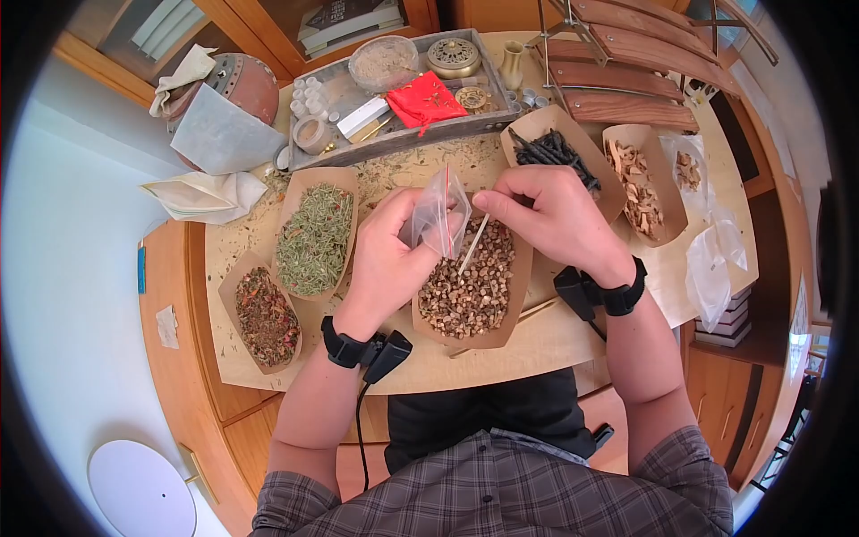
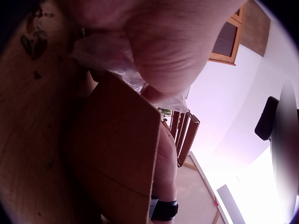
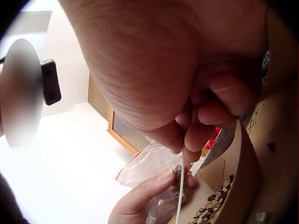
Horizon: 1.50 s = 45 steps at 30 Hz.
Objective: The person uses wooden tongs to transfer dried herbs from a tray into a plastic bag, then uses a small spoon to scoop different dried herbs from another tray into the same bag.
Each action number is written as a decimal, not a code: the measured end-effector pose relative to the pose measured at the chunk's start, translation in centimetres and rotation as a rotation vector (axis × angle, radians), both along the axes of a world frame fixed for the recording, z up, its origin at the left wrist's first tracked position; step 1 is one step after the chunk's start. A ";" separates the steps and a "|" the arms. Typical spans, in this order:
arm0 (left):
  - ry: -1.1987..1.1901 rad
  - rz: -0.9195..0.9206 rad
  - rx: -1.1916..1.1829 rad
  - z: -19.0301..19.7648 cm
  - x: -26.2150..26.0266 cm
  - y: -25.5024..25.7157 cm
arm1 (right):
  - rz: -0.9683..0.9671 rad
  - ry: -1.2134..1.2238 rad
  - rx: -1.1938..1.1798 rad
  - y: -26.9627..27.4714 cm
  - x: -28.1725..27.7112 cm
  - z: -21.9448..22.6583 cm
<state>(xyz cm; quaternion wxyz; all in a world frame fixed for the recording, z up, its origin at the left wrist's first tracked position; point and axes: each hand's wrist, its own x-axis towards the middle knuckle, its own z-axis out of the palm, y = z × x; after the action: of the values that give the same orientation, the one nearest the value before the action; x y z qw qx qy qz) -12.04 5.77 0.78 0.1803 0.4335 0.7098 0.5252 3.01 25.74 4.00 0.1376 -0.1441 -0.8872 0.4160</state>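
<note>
In the head view the left hand [image 1: 391, 253] grips a clear zip bag [image 1: 440, 215] with a red edge, over a paper tray of chopped brown pieces [image 1: 467, 291]. Beside it the right hand [image 1: 555, 219] pinches a thin pale stick [image 1: 474, 244] that slants down toward the pieces. The right wrist view shows the stick [image 3: 181, 191] between thumb and fingers, and the left hand [image 3: 142, 196] on the bag [image 3: 152, 163], with dark pieces by its fingertips. Seen from the left wrist, the palm [image 2: 168, 46] covers much of the bag [image 2: 107, 53].
Paper trays of green herb [image 1: 315, 240] and mixed dried bits [image 1: 266, 318] stand at left. Trays of dark sticks [image 1: 559, 157] and pale shavings [image 1: 640, 192] are at right. Behind lies a grey wooden tray [image 1: 358, 154] with a red pouch [image 1: 425, 103]; a slatted wooden rack [image 1: 626, 80] stands back right.
</note>
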 end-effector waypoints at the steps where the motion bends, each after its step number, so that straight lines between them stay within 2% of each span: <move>1: -0.006 0.000 0.003 0.0 0.0 0.0 | 0.000 0.001 0.000 0.0 0.0 0.0; 45: -0.005 -0.007 0.006 -0.2 0.0 0.0 | 0.018 0.026 0.036 0.0 0.0 -0.3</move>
<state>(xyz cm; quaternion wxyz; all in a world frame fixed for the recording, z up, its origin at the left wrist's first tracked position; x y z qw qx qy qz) -12.05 5.76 0.61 0.1826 0.4353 0.7062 0.5277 3.00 25.71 3.72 0.1476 -0.1282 -0.8940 0.4031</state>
